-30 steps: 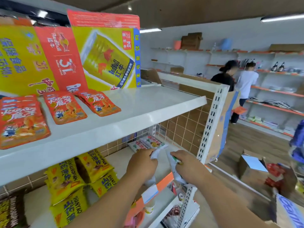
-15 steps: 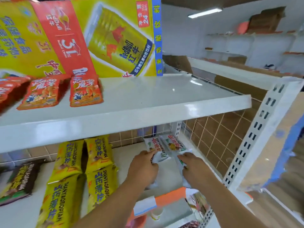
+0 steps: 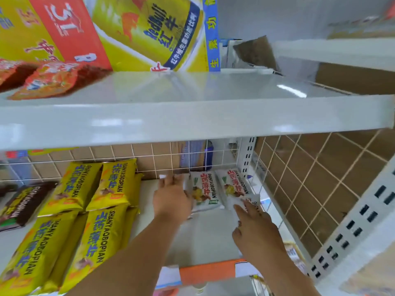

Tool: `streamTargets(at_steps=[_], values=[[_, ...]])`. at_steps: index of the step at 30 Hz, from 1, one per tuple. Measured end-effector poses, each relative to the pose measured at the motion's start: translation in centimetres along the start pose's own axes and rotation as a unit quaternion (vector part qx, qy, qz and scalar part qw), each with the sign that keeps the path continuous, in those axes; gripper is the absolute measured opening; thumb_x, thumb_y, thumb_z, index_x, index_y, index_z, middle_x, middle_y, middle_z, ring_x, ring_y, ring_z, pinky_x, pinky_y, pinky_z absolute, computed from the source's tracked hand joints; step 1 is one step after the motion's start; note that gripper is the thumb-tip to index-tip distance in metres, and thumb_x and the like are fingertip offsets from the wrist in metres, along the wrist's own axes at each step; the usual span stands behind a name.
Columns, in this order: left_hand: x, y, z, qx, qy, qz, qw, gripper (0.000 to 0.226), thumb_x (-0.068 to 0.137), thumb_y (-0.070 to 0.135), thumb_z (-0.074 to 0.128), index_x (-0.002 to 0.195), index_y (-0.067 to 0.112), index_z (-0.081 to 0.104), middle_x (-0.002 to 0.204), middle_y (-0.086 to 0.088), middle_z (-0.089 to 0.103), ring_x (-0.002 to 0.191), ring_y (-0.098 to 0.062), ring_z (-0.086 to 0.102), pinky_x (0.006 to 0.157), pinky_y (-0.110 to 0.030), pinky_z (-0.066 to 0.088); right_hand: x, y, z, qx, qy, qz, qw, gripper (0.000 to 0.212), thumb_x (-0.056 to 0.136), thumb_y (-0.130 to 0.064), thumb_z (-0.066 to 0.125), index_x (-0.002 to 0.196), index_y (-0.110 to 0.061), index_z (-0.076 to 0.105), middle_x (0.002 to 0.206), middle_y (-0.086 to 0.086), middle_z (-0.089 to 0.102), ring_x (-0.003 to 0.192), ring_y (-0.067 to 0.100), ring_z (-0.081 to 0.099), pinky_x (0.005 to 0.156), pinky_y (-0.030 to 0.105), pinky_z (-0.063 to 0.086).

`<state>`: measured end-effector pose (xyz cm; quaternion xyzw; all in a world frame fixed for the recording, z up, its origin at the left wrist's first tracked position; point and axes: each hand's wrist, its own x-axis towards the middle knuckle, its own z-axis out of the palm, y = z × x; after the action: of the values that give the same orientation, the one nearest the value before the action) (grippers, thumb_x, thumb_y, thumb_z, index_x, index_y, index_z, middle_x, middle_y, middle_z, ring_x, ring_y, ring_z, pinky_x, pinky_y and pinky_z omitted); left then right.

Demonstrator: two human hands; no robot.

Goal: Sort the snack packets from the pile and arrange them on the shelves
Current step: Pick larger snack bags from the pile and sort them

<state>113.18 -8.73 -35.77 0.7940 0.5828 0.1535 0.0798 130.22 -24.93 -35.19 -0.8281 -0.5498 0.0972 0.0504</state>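
The left hand point(image 3: 172, 199) is stretched forward with its fingers straight and laid flat over a partly hidden white packet point(image 3: 186, 182), of which only a blurred edge is shown beside the fingers. The right hand point(image 3: 256, 229) is likewise open. Its index finger is extended and pressed on the near end of a front white packet point(image 3: 254, 202), and its thumb is held apart below. Nothing is gripped by either hand.

Between the two hands a middle white packet point(image 3: 205, 193) is laid flat, and just beside it a right white packet point(image 3: 234, 184). The near end of the right white packet is overlapped by the front one. All four are found in the right rear corner of the lower shelf point(image 3: 213, 238), close to the wire grid back point(image 3: 162, 159) and the perforated upright point(image 3: 248, 154).

To the left of the hands, yellow packets point(image 3: 115, 184) are laid in two rows, front and back, some overlapping. A dark packet point(image 3: 23, 204) is placed further left, at the frame's edge. An orange strip point(image 3: 205, 272) is fixed along the front edge of the lower shelf.

Overhead, the upper shelf point(image 3: 192, 116) is spread across the whole view. Blurred orange-red packets point(image 3: 53, 82) are laid at its left end, and a yellow and red carton point(image 3: 139, 28) is stood behind them.
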Motion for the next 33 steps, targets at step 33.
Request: streamTargets(at_steps=[33], values=[[-0.4, -0.7, 3.9, 0.03, -0.003, 0.0, 1.0, 0.064, 0.103, 0.048, 0.025, 0.162, 0.031, 0.009, 0.17, 0.004, 0.006, 0.155, -0.027, 0.009, 0.115, -0.046, 0.034, -1.2, 1.1, 2.5, -0.013, 0.002, -0.011, 1.0, 0.079, 0.096, -0.052, 0.036, 0.157, -0.043, -0.012, 0.164, -0.013, -0.026, 0.154, 0.028, -0.014, 0.123, 0.044, 0.022]])
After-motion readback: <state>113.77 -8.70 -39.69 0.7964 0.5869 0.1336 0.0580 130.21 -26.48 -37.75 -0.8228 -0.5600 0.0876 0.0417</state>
